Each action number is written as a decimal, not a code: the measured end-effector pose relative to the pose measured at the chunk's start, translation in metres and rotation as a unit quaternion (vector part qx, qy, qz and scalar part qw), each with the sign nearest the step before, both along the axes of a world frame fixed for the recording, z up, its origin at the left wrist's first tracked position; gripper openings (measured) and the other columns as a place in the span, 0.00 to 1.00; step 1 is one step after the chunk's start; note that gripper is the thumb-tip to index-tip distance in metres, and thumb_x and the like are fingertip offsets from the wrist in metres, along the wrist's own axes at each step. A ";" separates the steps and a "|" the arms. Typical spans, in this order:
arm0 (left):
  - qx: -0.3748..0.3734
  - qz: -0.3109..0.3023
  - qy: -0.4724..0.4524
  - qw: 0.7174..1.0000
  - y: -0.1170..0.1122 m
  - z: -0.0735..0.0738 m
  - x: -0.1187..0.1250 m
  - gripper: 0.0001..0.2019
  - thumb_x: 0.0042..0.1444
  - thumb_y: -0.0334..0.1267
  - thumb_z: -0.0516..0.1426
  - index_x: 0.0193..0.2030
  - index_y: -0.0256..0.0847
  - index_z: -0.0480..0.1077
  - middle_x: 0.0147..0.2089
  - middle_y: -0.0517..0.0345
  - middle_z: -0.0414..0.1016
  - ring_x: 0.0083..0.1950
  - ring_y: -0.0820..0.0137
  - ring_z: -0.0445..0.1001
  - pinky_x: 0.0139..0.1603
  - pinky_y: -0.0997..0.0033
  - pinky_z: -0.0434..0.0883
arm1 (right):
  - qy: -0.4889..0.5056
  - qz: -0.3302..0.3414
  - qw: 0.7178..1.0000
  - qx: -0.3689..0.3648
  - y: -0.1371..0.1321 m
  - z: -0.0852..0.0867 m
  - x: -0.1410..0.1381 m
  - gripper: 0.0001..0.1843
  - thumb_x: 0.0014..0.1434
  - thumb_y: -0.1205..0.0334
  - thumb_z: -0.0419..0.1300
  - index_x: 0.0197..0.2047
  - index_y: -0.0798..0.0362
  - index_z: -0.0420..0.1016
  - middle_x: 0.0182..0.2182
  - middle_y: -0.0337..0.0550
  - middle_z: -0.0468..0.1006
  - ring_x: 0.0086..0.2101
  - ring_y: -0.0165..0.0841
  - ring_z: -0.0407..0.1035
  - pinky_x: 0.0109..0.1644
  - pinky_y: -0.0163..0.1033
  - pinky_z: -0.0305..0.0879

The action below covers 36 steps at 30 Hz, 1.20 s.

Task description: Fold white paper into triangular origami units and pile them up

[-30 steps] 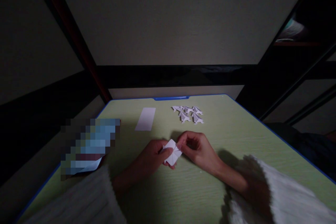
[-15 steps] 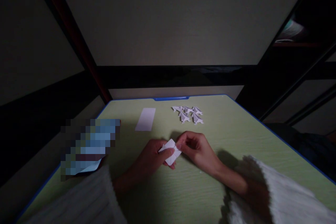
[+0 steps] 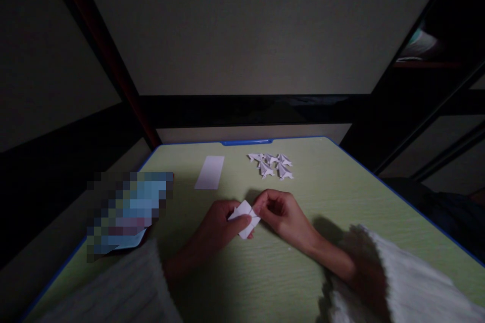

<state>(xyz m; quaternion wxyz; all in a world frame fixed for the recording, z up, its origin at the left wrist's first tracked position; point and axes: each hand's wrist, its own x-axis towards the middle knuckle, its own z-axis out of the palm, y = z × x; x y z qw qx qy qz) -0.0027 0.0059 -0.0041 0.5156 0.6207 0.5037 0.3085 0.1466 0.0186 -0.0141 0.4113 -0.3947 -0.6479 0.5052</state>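
A small piece of folded white paper (image 3: 243,208) with visible crease lines is held above the table, turned like a diamond. My left hand (image 3: 223,223) grips it from the left, the thumb lying flat across its front and the fingers behind. At the paper's right corner, my right hand (image 3: 281,211) pinches a part of it between thumb and index finger; its fingertips partly cover that corner. Beyond the hands, several folded white paper figures (image 3: 271,165) sit close together in two rows.
A flat sheet of white paper (image 3: 209,172) lies left of the figures. At the table's left edge rests a pixelated bluish object (image 3: 136,207). The pale green table (image 3: 333,186) has a blue rim and a blue handle strip (image 3: 247,142) at the far side, near a panel.
The folded paper has shifted very slightly left in my hands. Both hands keep nearly the same grip, and everything on the table stays in place.
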 end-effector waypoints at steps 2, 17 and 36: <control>0.004 0.005 0.003 1.000 0.000 0.001 0.001 0.10 0.45 0.37 0.53 0.20 0.33 0.68 0.18 0.59 0.71 0.22 0.73 0.67 0.24 0.77 0.62 | -0.003 0.002 1.000 -0.002 0.000 0.000 0.000 0.05 0.47 0.67 0.55 0.23 0.57 0.65 0.18 0.36 0.65 0.20 0.24 0.58 0.25 0.31 0.56; 0.013 0.005 -0.042 0.999 -0.001 -0.003 -0.004 0.10 0.45 0.39 0.53 0.21 0.33 0.68 0.18 0.59 0.71 0.21 0.73 0.68 0.24 0.76 0.62 | -0.013 0.138 0.990 -0.028 -0.001 0.003 0.001 0.12 0.52 0.58 0.53 0.23 0.56 0.61 0.18 0.35 0.64 0.20 0.23 0.54 0.22 0.30 0.50; -0.041 -0.101 -0.171 0.979 -0.009 0.004 -0.005 0.13 0.40 0.44 0.57 0.18 0.34 0.68 0.16 0.58 0.70 0.18 0.74 0.67 0.20 0.78 0.62 | 0.121 0.180 0.970 -0.112 -0.016 0.004 -0.002 0.15 0.50 0.55 0.54 0.18 0.56 0.59 0.14 0.33 0.60 0.17 0.23 0.56 0.21 0.30 0.46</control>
